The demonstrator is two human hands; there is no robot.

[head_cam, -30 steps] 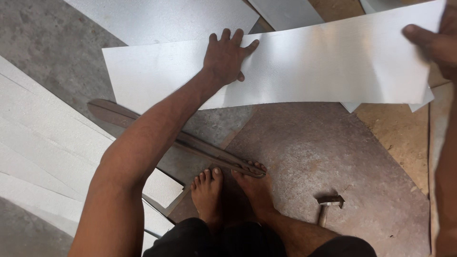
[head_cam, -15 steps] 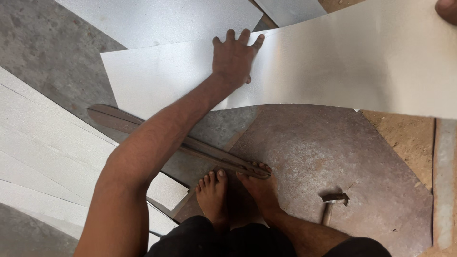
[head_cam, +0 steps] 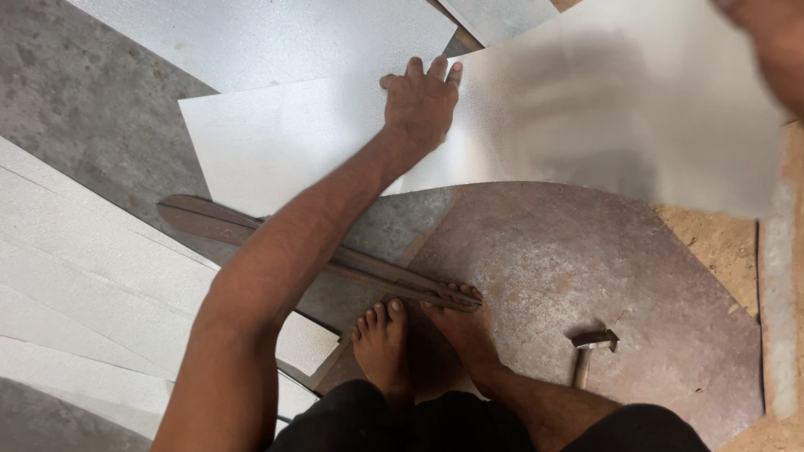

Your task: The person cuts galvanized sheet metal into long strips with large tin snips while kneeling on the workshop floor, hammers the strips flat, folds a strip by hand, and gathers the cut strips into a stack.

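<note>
Galvanized metal sheet lies uncut on the floor; left hand presses it flat, fingers spread; right hand, blurred, perhaps grips its corner.

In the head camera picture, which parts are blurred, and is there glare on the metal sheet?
Head view: the right hand at the top right corner is motion-blurred, and so is the right end of the metal sheet beneath it; the left hand, pressed flat on the sheet, is sharp; the sheet shows a soft grey sheen, no hard glare; the hammer and both feet are in focus.
</note>
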